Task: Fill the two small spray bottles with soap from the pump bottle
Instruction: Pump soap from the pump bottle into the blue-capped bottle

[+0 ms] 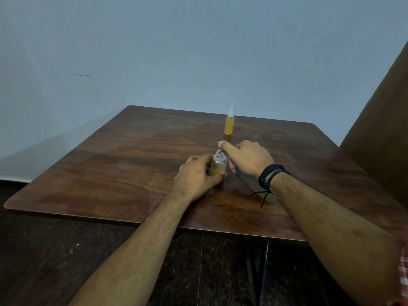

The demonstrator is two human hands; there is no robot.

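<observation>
One head-worn camera, looking forward and down.

It sits above the near edge of the wooden table (106,173), fairly close (wide lens, so edges bend), facing the pale wall (198,51) beyond, both forearms reaching in from below.

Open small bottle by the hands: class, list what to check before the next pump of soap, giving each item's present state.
1. Open small bottle upright on the table: ok.
2. Left hand has a grip round its body: ok.
3. Its neck uncapped: ok.
4. Right hand holds the pump bottle, nozzle at the neck: cannot tell, the hand hides it.
5. Room left above the soap: ok.
6. Far spray bottle capped and filled: ok.
</observation>
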